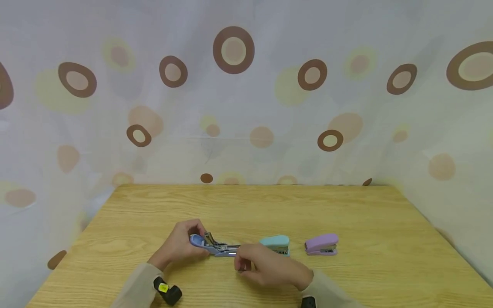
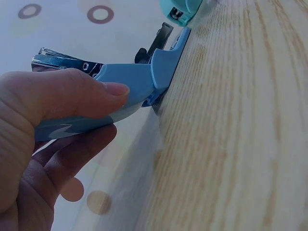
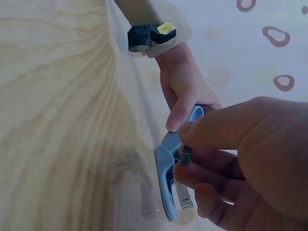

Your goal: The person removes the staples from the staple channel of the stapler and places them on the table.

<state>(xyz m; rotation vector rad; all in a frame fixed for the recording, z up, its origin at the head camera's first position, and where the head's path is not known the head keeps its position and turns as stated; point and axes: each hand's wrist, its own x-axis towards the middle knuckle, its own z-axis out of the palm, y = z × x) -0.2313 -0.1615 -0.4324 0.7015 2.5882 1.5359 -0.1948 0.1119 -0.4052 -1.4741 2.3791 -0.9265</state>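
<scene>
Blue stapler: splayed wide open in front of us, a bit left of centre over the wooden table, with its metal rail showing.
Left hand: wrapped round the stapler's left end, thumb on one side and fingers on the other.
Right hand: we're pinching a tiny grey metal bit, looks like a short staple strip, between thumb and fingertip.
Long axis: runs left to right across us, so the rail points from our left grip toward the right hand. That's the relation that matters, imo.
From the pinch: the rail lies leftward and slightly farther out; the right hand is nearer its far end, but we can't tell if they touch.
Teal stapler: closed, just past our right hand, partly hidden.
Purple stapler: closed, farther right.
</scene>
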